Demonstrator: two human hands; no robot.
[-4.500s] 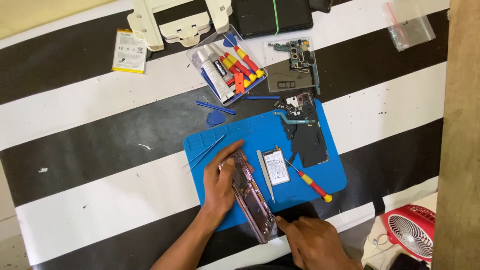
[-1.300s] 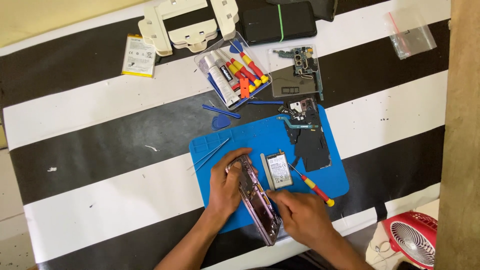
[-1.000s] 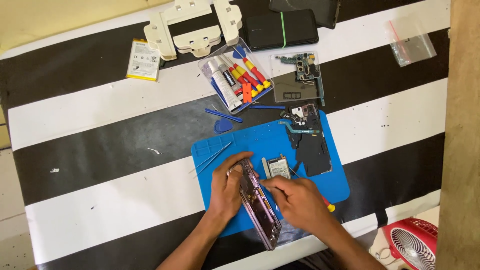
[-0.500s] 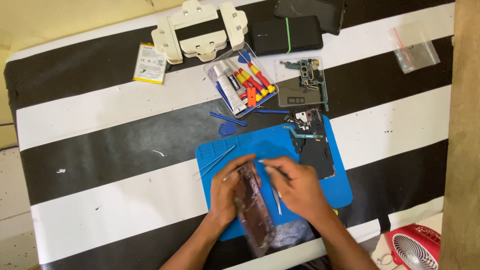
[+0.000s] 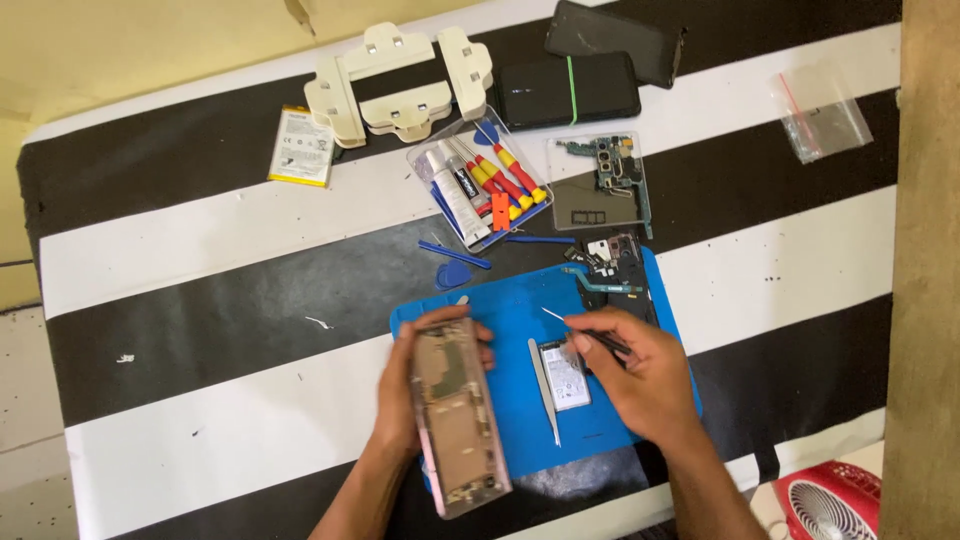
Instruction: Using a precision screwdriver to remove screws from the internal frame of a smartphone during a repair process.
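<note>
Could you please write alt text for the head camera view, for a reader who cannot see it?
Seen from above, the left hand grips a pinkish phone frame over a blue work mat, while the right hand pinches a thin metal tool above a small phone battery. A screwdriver tray, circuit boards and dark phones lie on the black-and-white striped table.

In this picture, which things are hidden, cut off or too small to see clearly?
- Thin tool in the right hand, head view: the fingers cover most of it.
- Small battery: its right edge lies under the right hand.
- Red fan: cut off by the bottom edge.
- Phone frame in the left hand: inner parts too small.
</note>
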